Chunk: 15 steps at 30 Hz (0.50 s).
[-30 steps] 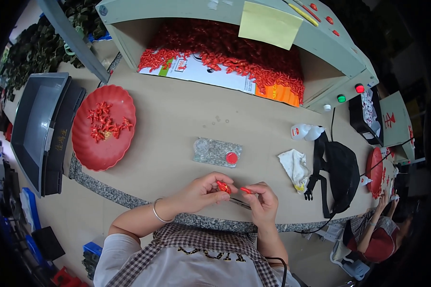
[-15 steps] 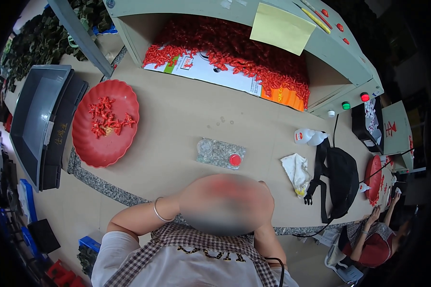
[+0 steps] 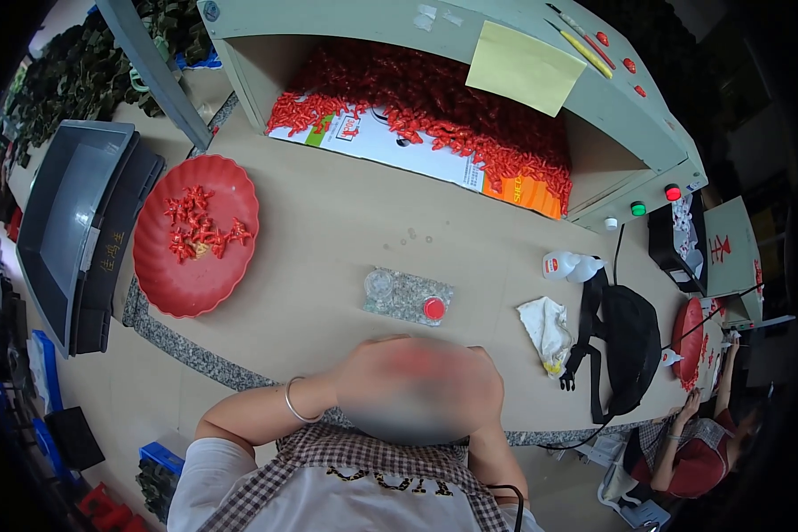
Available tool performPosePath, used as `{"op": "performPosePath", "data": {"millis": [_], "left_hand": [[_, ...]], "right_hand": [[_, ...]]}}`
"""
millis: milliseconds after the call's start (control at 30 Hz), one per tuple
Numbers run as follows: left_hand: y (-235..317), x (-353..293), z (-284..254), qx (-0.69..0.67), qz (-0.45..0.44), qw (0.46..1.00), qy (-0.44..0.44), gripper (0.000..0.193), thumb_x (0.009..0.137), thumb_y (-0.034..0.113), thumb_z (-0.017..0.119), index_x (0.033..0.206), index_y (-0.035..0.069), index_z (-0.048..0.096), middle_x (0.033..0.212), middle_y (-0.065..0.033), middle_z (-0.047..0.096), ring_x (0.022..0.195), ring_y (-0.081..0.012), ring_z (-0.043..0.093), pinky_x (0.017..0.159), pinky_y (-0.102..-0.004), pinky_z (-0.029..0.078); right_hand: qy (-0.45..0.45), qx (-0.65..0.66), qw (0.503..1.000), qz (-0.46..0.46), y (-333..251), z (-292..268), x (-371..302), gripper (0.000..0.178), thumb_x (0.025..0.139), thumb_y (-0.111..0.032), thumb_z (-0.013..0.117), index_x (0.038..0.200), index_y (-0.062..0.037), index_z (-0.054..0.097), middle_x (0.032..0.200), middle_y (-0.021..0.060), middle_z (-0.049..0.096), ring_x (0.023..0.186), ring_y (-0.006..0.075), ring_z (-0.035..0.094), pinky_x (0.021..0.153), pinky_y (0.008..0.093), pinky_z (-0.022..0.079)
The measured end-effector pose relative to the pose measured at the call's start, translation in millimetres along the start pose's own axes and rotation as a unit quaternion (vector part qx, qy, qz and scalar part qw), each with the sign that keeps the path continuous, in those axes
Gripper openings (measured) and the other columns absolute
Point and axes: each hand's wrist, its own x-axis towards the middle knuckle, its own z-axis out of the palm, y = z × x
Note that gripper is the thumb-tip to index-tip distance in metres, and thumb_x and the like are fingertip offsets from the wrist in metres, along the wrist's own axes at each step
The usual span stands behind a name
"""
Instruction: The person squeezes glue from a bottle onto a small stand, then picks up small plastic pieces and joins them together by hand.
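My left hand [image 3: 363, 372] and my right hand [image 3: 486, 377] are close together in front of my chest, above the near edge of the table. A blurred patch covers most of both hands, so their fingers are hidden. Something red shows faintly in that blur between them, its shape not clear. Just beyond the hands lies a speckled grey stone slab [image 3: 403, 299]. On it stand a small clear round container [image 3: 379, 283] and a small round pot of red [image 3: 434, 309]. A red scalloped plate [image 3: 182, 288] to the left holds several glossy red star-like figures [image 3: 199, 232].
Small red pieces [image 3: 496, 142] fill a box in the grey-green booth [image 3: 328, 19]. Grey bins [image 3: 66, 230] stand far left. A white bottle [image 3: 560, 264], a stained cloth [image 3: 545, 326] and a black bag [image 3: 631, 346] lie right; beyond them a person [image 3: 696, 457] works.
Both hands sit slightly lower in the picture and remain together. The table and its objects have shifted only slightly in view.
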Motion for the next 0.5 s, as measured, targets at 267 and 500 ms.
{"op": "performPosePath", "data": {"millis": [267, 500], "left_hand": [[3, 5, 1, 0.201, 0.17, 0.964, 0.037, 0.014, 0.083, 0.008, 0.061, 0.096, 0.003, 0.062, 0.083, -0.0059, 0.059, 0.07, -0.0126, 0.055, 0.056, -0.0241, 0.047], [-1, 2, 3, 0.04, 0.023, 0.999, -0.01, 0.031, 0.087, 0.011, 0.058, 0.117, 0.004, 0.051, 0.09, -0.0056, 0.061, 0.082, -0.0106, 0.057, 0.07, -0.0253, 0.048]], "right_hand": [[-0.123, 0.286, 0.903, 0.295, 12, -8, -8, 0.029, 0.095, -0.028, 0.045, 0.086, -0.0033, 0.057, 0.071, 0.0011, 0.055, 0.064, 0.0073, 0.05, 0.058, 0.0205, 0.04], [-0.078, 0.237, 0.927, 0.281, 6, -14, -5, 0.025, 0.095, -0.024, 0.047, 0.082, -0.004, 0.055, 0.07, -0.0005, 0.053, 0.062, 0.0058, 0.047, 0.057, 0.0197, 0.039]]}}
